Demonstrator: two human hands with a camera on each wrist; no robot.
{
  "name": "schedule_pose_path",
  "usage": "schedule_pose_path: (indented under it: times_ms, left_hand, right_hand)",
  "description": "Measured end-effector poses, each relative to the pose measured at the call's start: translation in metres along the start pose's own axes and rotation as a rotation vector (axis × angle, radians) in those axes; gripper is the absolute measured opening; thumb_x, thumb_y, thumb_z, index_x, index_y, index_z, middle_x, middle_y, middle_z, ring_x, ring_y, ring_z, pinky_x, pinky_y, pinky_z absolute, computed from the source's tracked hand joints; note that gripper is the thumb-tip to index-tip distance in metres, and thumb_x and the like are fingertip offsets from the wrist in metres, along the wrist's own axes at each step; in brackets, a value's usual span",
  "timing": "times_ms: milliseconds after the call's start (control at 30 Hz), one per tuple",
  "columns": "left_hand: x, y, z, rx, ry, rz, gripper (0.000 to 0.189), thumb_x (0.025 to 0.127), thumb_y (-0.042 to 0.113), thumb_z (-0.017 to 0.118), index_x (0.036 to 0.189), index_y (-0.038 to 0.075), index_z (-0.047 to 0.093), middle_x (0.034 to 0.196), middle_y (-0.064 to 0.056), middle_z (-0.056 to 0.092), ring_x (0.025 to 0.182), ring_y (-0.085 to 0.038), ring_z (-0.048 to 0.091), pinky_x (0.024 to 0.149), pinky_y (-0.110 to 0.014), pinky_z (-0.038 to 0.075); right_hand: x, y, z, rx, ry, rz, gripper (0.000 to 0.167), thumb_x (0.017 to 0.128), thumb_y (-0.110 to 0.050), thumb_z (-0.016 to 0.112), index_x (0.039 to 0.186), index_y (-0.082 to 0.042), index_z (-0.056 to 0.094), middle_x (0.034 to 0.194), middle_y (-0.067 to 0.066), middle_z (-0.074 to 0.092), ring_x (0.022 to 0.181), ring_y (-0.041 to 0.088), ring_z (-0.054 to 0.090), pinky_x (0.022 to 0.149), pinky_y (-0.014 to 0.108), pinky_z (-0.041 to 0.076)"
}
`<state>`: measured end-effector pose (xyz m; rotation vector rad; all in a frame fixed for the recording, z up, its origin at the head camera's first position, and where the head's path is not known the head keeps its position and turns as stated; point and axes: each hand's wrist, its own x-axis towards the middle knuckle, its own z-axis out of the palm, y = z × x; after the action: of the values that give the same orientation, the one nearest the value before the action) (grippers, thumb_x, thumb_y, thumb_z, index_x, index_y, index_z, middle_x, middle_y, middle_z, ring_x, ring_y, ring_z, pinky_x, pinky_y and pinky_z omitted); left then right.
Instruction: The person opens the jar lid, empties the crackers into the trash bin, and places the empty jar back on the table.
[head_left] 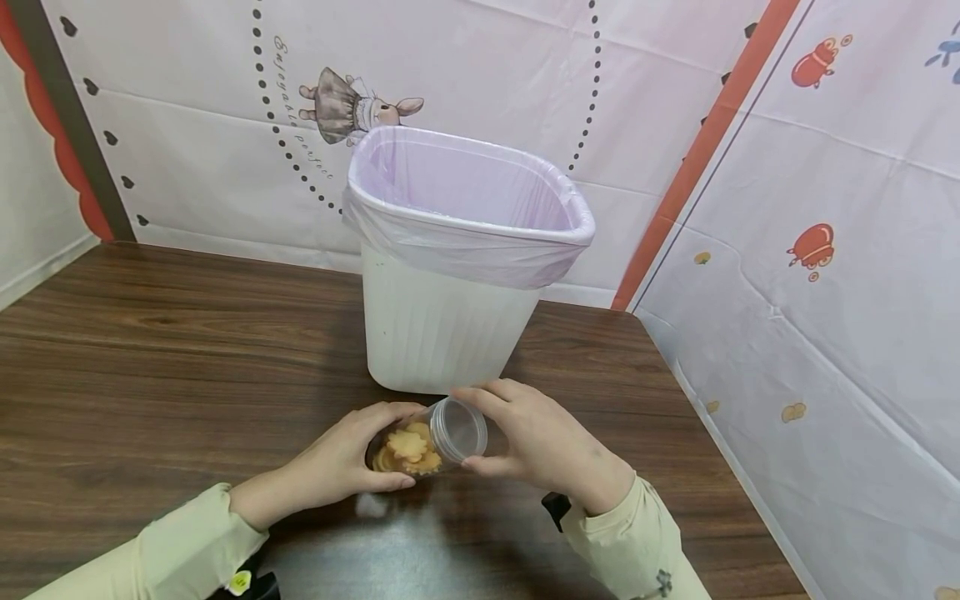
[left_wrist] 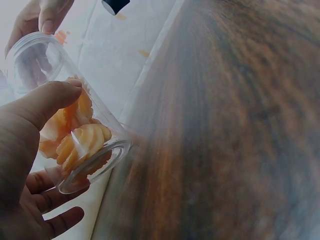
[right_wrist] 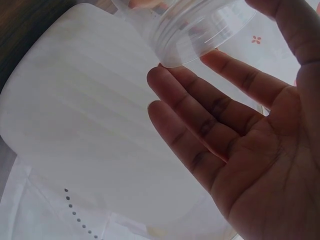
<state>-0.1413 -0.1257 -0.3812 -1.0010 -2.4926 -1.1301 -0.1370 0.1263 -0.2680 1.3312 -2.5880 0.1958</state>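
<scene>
A clear plastic jar (head_left: 459, 429) lies tilted between the two hands, low in front of the bin. Golden, flower-shaped cookies (head_left: 411, 447) fill its base end. My left hand (head_left: 347, 457) grips the jar's body; in the left wrist view its thumb crosses the wall and the other fingers are partly behind. At the ribbed round end, my right hand (head_left: 543, 437) holds the rim between thumb and forefinger. Its remaining fingers (right_wrist: 200, 120) stretch out beneath that end in the right wrist view. Whether a clear lid covers this end, I cannot tell.
Just beyond the jar stands a white bin (head_left: 442, 325), lined with a pale purple bag (head_left: 480, 250). Both rest on a dark wood-grain table (head_left: 187, 350). Printed white cloth (head_left: 480, 67) hangs behind and along the right side. Dark wrist bands show at both sleeves.
</scene>
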Motion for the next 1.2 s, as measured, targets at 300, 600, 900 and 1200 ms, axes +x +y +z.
schedule_pose_path:
  times_ms: [300,600,900,1200]
  left_hand:
    - [0.000,0.000,0.000,0.000,0.000,0.008,0.073,0.071,0.035,0.084,0.134,0.018,0.051,0.123,0.007,0.062,0.104,-0.004,0.057,0.087,-0.031,0.050]
    - [0.000,0.000,0.000,-0.015,-0.003,-0.005,0.072,0.072,0.035,0.084,0.134,0.019,0.051,0.123,0.006,0.063,0.103,-0.003,0.057,0.087,-0.031,0.050]
    - [0.000,0.001,0.000,0.017,0.008,0.001,0.073,0.071,0.034,0.084,0.133,0.017,0.051,0.121,0.005,0.064,0.101,-0.003,0.058,0.085,-0.030,0.050]
    - [-0.001,0.001,0.000,0.010,0.012,0.005,0.072,0.071,0.034,0.084,0.133,0.017,0.052,0.120,0.006,0.064,0.101,-0.003,0.058,0.086,-0.030,0.050]
  right_hand:
    - [0.000,0.002,0.000,-0.010,0.013,-0.034,0.064,0.074,-0.036,0.079,0.130,-0.014,0.056,0.115,-0.002,0.063,0.102,0.013,0.062,0.090,0.030,0.050]
    - [0.001,0.001,0.004,0.011,0.030,-0.017,0.060,0.078,-0.038,0.075,0.130,-0.014,0.054,0.116,-0.002,0.062,0.099,0.013,0.062,0.088,0.030,0.050]
    - [0.003,-0.006,0.007,-0.041,0.062,0.178,0.065,0.082,-0.057,0.065,0.130,-0.014,0.054,0.102,0.000,0.068,0.090,0.015,0.065,0.078,0.033,0.053]
    - [0.004,-0.011,0.014,-0.087,0.100,0.316,0.047,0.080,-0.064,0.061,0.096,-0.020,0.061,0.064,-0.011,0.057,0.053,-0.001,0.044,0.050,0.018,0.036]
